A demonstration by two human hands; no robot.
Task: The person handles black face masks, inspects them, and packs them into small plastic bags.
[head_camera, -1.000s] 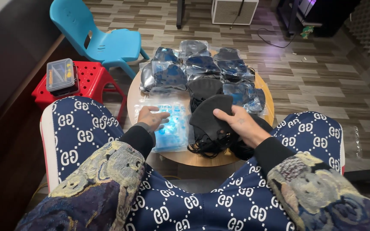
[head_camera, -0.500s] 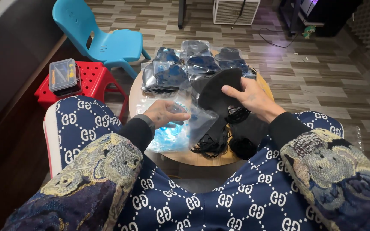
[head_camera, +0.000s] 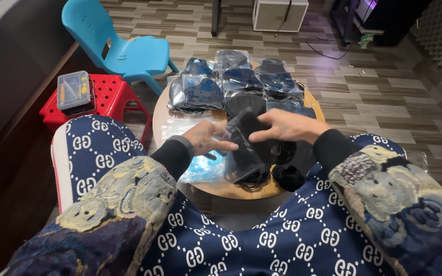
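- Black fabric, a face mask [head_camera: 249, 145], sits pinched between both hands above the near edge of the round wooden table [head_camera: 221, 188].
- Left hand [head_camera: 206, 139] closes thumb and fingers on the mask's left edge; right hand [head_camera: 285, 126] clamps its upper right side from above.
- Just under the grip lies a loose heap of black masks [head_camera: 269, 173], their ear loops spilling over the table rim.
- Left of the grip, beneath the left hand, a clear bag with blue contents [head_camera: 203, 168] lies flat.
- Beyond the hands, bagged dark masks [head_camera: 239, 82] cover the table's far half.
- Farther left stand a red stool [head_camera: 111, 97] bearing a small clear case [head_camera: 73, 90], and a blue chair [head_camera: 124, 48].
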